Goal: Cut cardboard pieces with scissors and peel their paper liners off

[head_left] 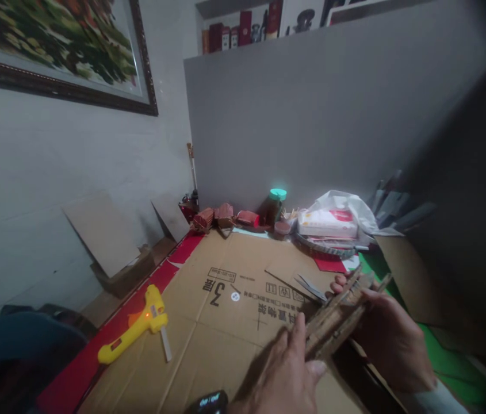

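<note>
A long, narrow brown piece [333, 322] with raised side edges, like a small trough, is tilted above the cardboard at the right front. Whether it is cardboard or wood I cannot tell. My left hand [288, 368] is closed on its near end, with thumb and forefinger at opposite sides. My right hand [391, 336] grips the far end from the right, its thumb over the edge and fingertips showing beyond. A pair of scissors [309, 287] lies just behind the piece, partly hidden by it.
A yellow glue gun [139, 328] with an orange light lies left on the flattened cardboard [208, 356]. Along the back stand reddish-brown ridged pieces [225, 215], a jar with a turquoise lid [278, 198] and a tissue pack [329, 223]. A grey panel [294, 115] rises behind.
</note>
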Tool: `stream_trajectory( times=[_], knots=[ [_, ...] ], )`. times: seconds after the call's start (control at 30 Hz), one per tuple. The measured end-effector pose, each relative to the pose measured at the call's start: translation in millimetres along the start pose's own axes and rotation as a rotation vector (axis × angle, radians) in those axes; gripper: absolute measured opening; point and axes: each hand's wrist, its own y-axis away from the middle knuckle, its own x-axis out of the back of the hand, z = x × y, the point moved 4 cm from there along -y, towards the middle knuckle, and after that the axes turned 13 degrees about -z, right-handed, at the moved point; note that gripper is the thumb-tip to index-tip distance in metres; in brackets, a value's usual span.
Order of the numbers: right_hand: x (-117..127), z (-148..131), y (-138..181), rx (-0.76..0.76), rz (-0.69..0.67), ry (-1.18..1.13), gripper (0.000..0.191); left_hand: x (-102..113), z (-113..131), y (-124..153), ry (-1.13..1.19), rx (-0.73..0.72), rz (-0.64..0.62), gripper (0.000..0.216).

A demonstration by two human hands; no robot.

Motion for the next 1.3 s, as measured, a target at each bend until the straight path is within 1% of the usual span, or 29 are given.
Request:
stream_trajectory(
  times=[0.13, 0.23, 0.33, 0.6, 0.83, 0.93, 1.0, 1.1, 1.17, 1.3],
  knots=[
    [1, -1, -1, 0.003, 0.000, 0.011, 0.039, -4, 2, -2, -0.023, 0.040, -0.012, 0.073],
    [3, -1, -2, 0.012, -0.011, 0.023, 0.035, -8, 4, -4, -0.066, 0.107, -0.050, 0.069],
    [4, 1, -4, 0.031, -0.024, 0.034, 0.032, -9, 8, -4, -0.111, 0.145, -0.085, 0.069],
    [2, 1, -5, 0.093, -0.054, 0.025, 0.031, -7, 12, -2, -0.128, 0.100, -0.091, 0.071],
    [-2, -5, -1, 0.128, -0.083, 0.022, 0.026, -7, 3, -2, -0.091, 0.084, -0.050, 0.072],
    [-5, -9, 2, 0.139, -0.102, 0.025, 0.028, -6, -1, -1, -0.070, 0.095, -0.048, 0.071],
    [-9, -11, 4, 0.144, -0.121, 0.031, 0.029, -5, 1, 0, -0.059, 0.088, -0.056, 0.069],
    [-15, -12, 9, 0.127, -0.170, 0.050, 0.029, -5, 9, 2, -0.015, 0.056, -0.057, 0.057],
    [-21, -8, 13, 0.097, -0.215, 0.064, 0.030, -5, 14, 2, 0.061, 0.037, -0.059, 0.050],
    [-34, 5, 21, 0.056, -0.323, 0.074, 0.031, -1, 27, -1, 0.289, -0.011, -0.097, 0.049]
  ],
)
